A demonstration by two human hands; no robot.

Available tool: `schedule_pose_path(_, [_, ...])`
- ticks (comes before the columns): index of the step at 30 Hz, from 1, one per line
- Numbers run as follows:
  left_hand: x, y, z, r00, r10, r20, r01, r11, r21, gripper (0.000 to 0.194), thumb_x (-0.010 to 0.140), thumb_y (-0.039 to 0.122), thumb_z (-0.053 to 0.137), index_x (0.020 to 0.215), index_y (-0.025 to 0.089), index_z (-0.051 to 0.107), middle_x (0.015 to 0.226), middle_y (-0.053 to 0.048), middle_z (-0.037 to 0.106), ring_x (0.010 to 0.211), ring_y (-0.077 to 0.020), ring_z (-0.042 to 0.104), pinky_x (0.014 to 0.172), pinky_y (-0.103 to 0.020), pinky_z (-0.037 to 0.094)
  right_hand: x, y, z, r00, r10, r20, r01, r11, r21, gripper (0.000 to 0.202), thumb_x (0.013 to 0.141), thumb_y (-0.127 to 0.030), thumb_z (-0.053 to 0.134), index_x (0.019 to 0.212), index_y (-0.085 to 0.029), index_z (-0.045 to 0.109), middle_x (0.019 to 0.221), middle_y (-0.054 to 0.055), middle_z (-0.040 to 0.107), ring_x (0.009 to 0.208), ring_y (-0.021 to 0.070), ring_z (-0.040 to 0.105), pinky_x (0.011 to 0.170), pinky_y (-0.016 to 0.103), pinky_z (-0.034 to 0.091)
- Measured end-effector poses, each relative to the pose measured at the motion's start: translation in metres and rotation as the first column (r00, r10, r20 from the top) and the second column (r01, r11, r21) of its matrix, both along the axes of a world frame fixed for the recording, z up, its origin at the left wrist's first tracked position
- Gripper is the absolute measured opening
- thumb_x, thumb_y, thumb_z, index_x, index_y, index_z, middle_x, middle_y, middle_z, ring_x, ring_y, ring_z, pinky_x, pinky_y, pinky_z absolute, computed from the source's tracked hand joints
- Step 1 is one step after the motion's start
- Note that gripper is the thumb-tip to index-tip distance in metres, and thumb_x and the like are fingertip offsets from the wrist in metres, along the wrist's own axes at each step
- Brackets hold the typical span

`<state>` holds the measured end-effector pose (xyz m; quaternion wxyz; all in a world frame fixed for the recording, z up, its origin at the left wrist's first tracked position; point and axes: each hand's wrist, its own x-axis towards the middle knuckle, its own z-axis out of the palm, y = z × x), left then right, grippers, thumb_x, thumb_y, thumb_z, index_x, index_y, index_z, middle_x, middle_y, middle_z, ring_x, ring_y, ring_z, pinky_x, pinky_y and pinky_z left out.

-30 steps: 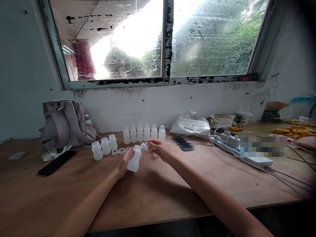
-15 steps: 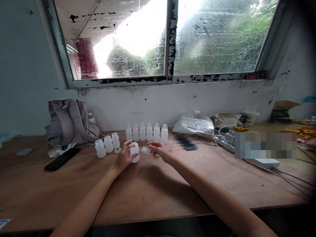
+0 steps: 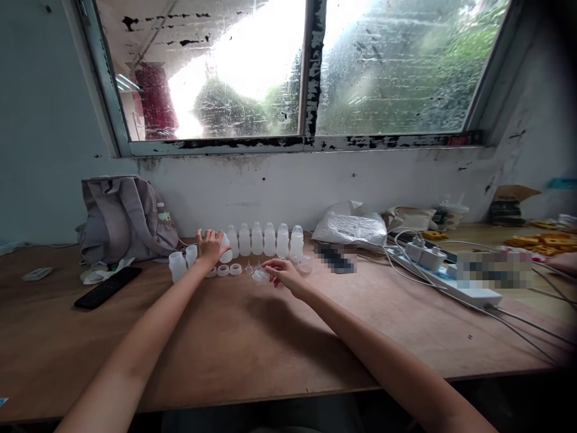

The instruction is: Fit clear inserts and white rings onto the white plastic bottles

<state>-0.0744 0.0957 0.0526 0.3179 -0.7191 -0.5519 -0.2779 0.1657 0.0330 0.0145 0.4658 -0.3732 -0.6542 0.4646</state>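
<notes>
My left hand (image 3: pixel 209 246) reaches over the left bottles, its fingers and thumb closed round a frosted baby bottle (image 3: pixel 226 249) near the left end of the back row. Dome-topped baby bottles (image 3: pixel 269 242) stand upright in that row. Open-necked bottles (image 3: pixel 177 264) are at the left, partly behind my left forearm. My right hand (image 3: pixel 286 276) is low over the table, fingertips curled in beside clear dome caps (image 3: pixel 260 276); what they pinch is too small to tell. White collar rings (image 3: pixel 235 269) and clear teats (image 3: pixel 249 268) lie between my hands.
A grey backpack (image 3: pixel 124 219) and a black phone (image 3: pixel 108 287) are at the left. Behind on the right lies a silver bag (image 3: pixel 349 228). A power strip (image 3: pixel 469 293) with trailing cables is farther right. The wooden table's (image 3: pixel 252 361) front edge is near me.
My left hand has carried the frosted bottle from the middle front back and left, toward the back row. My right hand stays almost in place by the clear caps. The view has shifted slightly.
</notes>
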Motion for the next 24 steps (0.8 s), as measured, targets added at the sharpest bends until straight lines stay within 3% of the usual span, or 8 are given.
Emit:
schedule_pose_path(7, [-0.001,0.022,-0.008,0.986,0.158,-0.045,-0.163,0.977,-0.141,0.040,0.075,0.038,0.051,0.105,0.011,0.051,0.097,-0.018,0.057,0.100,-0.0325,0.043,0.095,-0.051,0.007,-0.005,-0.003,-0.004,0.998,0.033,0.060,-0.036,0.998,0.044,0.029,0.068,-0.040,0.060,0.081,-0.015,0.063,0.055,0.000,0.051,0.049,0.0090,0.048,0.036,0.017,0.037])
schedule_pose_path(12, [-0.001,0.024,-0.014,0.981,0.182,-0.063,-0.190,0.971,-0.149,0.039,0.077,0.037,0.048,0.107,0.013,0.050,0.100,-0.017,0.056,0.100,-0.0312,0.044,0.095,-0.051,0.007,-0.011,0.001,-0.016,0.971,-0.006,0.240,-0.031,0.989,0.148,0.021,0.073,-0.035,0.055,0.079,-0.015,0.063,0.051,-0.001,0.049,0.045,0.0085,0.044,0.038,0.019,0.033])
schedule_pose_path(17, [0.000,0.025,-0.019,0.986,0.164,-0.014,-0.164,0.975,-0.150,0.039,0.076,0.035,0.047,0.106,0.011,0.050,0.103,-0.019,0.054,0.102,-0.0325,0.042,0.095,-0.051,0.007,-0.019,-0.004,-0.021,0.891,-0.196,0.410,-0.010,0.894,0.449,0.013,0.074,-0.027,0.054,0.068,-0.017,0.057,0.067,0.001,0.053,0.058,0.0105,0.047,0.053,0.022,0.037])
schedule_pose_path(24, [0.004,0.025,-0.025,0.983,0.176,0.044,-0.166,0.971,-0.174,0.039,0.074,0.029,0.047,0.107,0.008,0.050,0.108,-0.021,0.051,0.106,-0.0336,0.040,0.096,-0.052,0.005,-0.025,-0.012,-0.030,0.780,-0.264,0.568,-0.109,0.836,0.538,0.017,0.074,-0.032,0.056,0.082,-0.019,0.048,0.080,0.002,0.051,0.072,0.0142,0.050,0.064,0.025,0.038])
